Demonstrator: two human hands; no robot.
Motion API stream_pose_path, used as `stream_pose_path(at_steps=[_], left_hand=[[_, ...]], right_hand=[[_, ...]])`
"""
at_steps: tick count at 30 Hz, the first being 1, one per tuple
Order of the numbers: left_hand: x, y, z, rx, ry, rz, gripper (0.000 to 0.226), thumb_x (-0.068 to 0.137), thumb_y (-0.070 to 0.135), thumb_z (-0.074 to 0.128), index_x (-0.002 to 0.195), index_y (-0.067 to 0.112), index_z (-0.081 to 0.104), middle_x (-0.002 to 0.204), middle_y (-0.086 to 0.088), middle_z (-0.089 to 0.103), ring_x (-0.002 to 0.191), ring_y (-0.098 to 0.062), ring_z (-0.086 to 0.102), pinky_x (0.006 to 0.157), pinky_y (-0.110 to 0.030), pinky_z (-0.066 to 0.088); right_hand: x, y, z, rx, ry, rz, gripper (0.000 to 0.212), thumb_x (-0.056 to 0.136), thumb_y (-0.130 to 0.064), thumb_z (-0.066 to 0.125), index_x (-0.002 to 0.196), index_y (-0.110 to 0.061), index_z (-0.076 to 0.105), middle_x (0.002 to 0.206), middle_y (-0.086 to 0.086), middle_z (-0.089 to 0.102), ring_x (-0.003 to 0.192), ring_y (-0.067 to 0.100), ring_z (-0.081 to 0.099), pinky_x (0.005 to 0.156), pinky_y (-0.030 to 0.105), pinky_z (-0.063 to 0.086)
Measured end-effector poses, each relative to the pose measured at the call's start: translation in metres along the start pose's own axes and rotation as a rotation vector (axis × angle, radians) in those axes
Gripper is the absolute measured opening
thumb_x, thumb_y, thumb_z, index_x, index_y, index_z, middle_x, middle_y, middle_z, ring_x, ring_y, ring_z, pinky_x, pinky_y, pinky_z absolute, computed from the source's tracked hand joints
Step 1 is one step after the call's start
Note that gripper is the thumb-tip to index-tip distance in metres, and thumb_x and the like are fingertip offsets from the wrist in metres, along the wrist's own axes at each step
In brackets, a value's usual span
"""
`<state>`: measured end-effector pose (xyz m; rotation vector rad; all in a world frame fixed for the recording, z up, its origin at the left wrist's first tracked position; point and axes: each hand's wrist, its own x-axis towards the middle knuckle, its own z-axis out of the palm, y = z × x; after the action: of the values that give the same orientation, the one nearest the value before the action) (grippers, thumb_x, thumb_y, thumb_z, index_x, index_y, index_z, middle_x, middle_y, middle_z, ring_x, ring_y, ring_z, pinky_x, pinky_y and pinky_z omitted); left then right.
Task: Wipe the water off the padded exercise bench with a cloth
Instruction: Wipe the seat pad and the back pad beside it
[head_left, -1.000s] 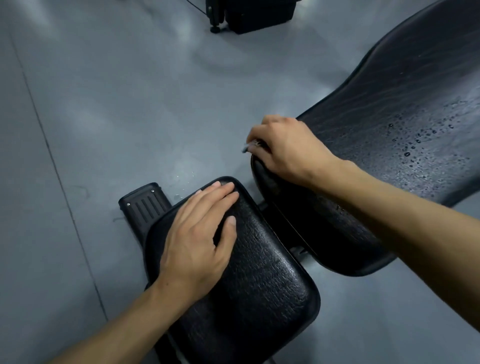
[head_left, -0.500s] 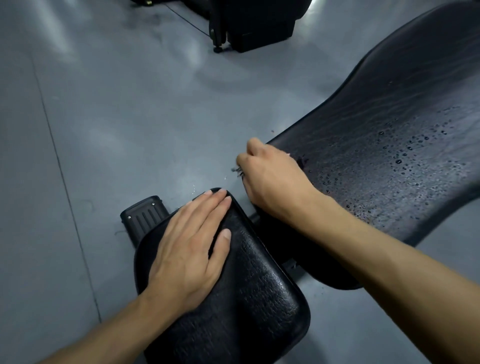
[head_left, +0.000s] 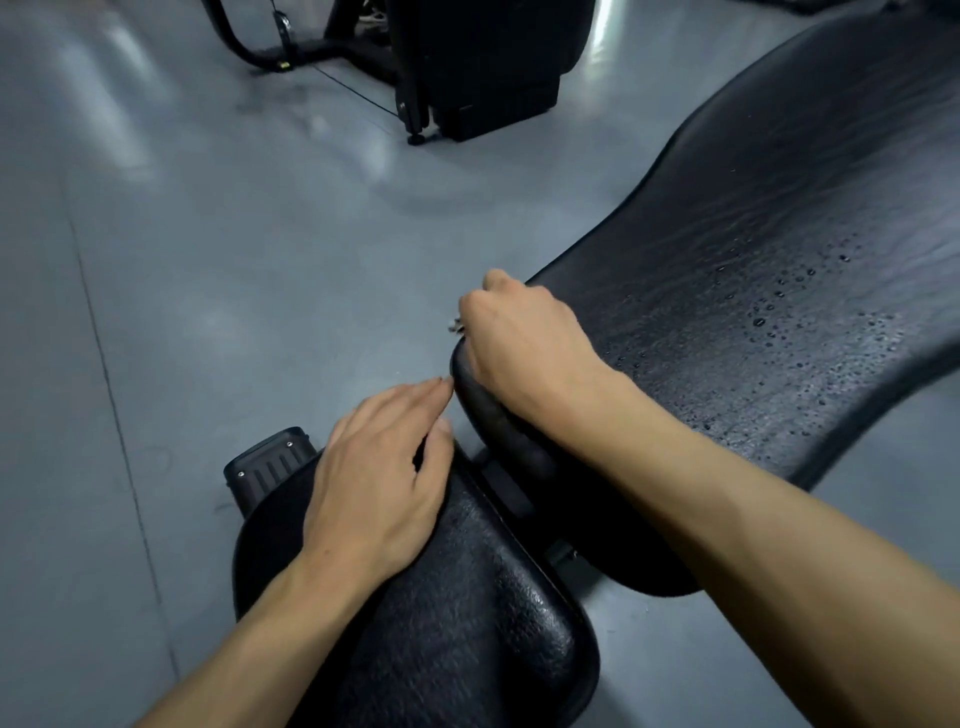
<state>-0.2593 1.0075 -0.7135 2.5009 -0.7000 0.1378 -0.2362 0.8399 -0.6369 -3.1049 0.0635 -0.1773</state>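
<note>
Two black padded sections make up the exercise bench (head_left: 753, 249) in the head view: a long backrest pad running from the upper right toward the middle, and a smaller seat pad (head_left: 467, 597) in the lower middle, with a narrow gap and dark frame parts between them. Both stand on a grey floor (head_left: 208, 260). The backrest's textured surface carries many small water droplets (head_left: 769, 317), thickest across its right and lower stretch, with a wet sheen nearer its narrow end.

At that narrow end the right hand (head_left: 524, 343) lies knuckles up with its fingers curled, clenched round a small pale scrap of cloth (head_left: 456, 325) that barely shows at the fingers; most of the cloth is hidden under the hand. The forearm stretches back across the pad toward the lower right.

On the far edge of the seat pad the left hand (head_left: 379, 478) rests flat, palm down, fingers straight and relaxed, grasping nothing, fingertips reaching toward the backrest's end.

A black machine base (head_left: 483, 67) stands at the top.
</note>
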Motion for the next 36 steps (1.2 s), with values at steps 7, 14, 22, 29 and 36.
stream_pose_path(at_steps=[7,14,22,29,36], left_hand=[[-0.001,-0.003,0.001,-0.018,0.010,0.016,0.050,0.103,0.046,0.033,0.143,0.031,0.058,0.144,0.019,0.058,0.137,-0.006,0.047,0.117,-0.034,0.035],[0.001,-0.005,0.001,-0.024,0.010,0.013,0.051,0.102,0.048,0.033,0.143,0.033,0.058,0.144,0.020,0.057,0.137,-0.006,0.047,0.117,-0.036,0.036],[0.001,-0.005,0.002,-0.037,0.019,0.031,0.051,0.102,0.049,0.032,0.143,0.033,0.058,0.143,0.021,0.057,0.138,-0.005,0.047,0.116,-0.035,0.037],[0.001,-0.007,0.003,-0.036,0.007,0.037,0.052,0.102,0.050,0.031,0.145,0.034,0.056,0.145,0.022,0.054,0.140,-0.006,0.046,0.118,-0.038,0.036],[0.001,-0.007,0.003,-0.050,0.011,0.038,0.052,0.101,0.050,0.031,0.144,0.034,0.057,0.144,0.023,0.055,0.139,-0.005,0.046,0.117,-0.040,0.037]], right_hand=[[0.007,0.007,-0.007,-0.018,0.024,0.108,0.022,0.097,-0.004,0.052,0.116,-0.010,0.061,0.116,0.013,0.049,0.106,0.038,0.063,0.073,0.038,0.039],[0.023,0.043,-0.008,-0.018,0.087,0.175,0.014,0.098,-0.005,0.048,0.105,-0.007,0.060,0.107,0.016,0.051,0.104,0.043,0.061,0.073,0.041,0.040],[-0.005,0.004,0.003,0.014,0.025,-0.015,0.019,0.098,-0.008,0.050,0.115,-0.011,0.060,0.105,0.011,0.046,0.102,0.039,0.062,0.070,0.038,0.036],[0.018,0.044,-0.010,0.031,0.101,0.209,0.022,0.098,-0.008,0.047,0.114,-0.008,0.063,0.115,0.016,0.057,0.107,0.043,0.061,0.078,0.043,0.046],[0.021,0.041,-0.009,0.019,0.033,0.116,0.017,0.099,-0.013,0.050,0.111,-0.010,0.062,0.117,0.015,0.060,0.102,0.042,0.061,0.075,0.038,0.040]])
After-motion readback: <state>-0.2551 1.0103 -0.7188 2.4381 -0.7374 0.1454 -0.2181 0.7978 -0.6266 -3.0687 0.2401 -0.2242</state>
